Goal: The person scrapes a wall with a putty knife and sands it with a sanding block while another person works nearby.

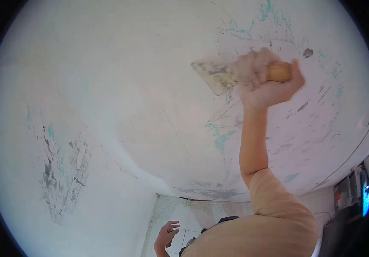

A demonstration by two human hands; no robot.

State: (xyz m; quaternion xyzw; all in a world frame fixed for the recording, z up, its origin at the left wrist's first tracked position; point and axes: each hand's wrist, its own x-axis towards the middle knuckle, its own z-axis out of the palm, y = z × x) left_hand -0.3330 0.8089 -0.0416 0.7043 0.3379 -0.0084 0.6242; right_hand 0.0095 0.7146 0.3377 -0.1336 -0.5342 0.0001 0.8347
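My right hand (265,77) is raised against the wall, wrapped round the wooden handle (280,71) of a scraper. The scraper's broad, flat blade (215,77) points left and lies close over the wall; it is smeared with pale and dark residue. Motion blurs the fingers slightly. Down at the bottom, my left hand (167,234) hangs low over the floor, fingers curled round a small, round-ended thing that I cannot make out. Scraped patches with grey and turquoise marks surround the blade on the white wall (150,77).
Another scuffed grey and turquoise patch (62,180) marks the wall at left. A small dark pit (307,53) sits right of my right hand. White floor tiles (176,242) show below. Shelves with items (350,190) and a bright screen-like glow (366,199) stand at far right.
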